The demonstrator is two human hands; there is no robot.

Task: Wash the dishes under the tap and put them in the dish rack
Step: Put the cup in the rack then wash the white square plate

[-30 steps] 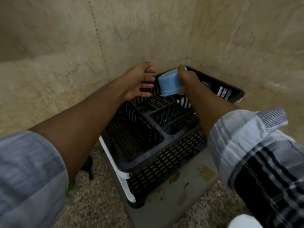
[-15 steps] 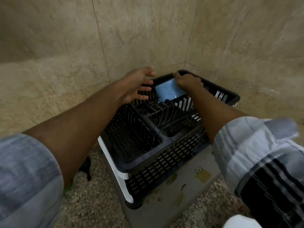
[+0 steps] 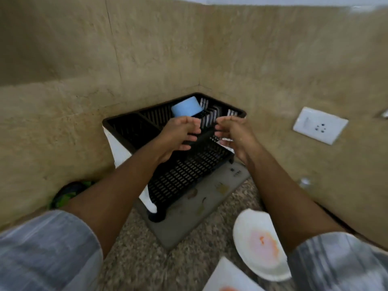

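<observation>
Black plastic makes up the dish rack, which stands in the corner where two beige stone walls meet, on a grey mat laid over the speckled surface. A white drip tray shows along the rack's left side. At the far end of the rack a light blue bowl sits upside down among the upright slats, its base tilted toward the wall. Both forearms reach forward over the rack's near half. The left hand hangs just in front of the bowl without touching it, its fingers loosely curled and its grip holding nothing. The right hand is level with it, just beside it, fingers likewise loosely bent toward the left hand and gripping nothing; the two hands are near each other but apart. Striped grey sleeves are pushed up to the elbows. On the surface near the right elbow lies a white plate with an orange-pink smear on it, and the corner of a second white plate shows at the bottom edge, also stained orange. A white wall socket is fixed to the right-hand wall, well apart from the rack. A dark and green object lies by the left wall, too blurred to identify.
</observation>
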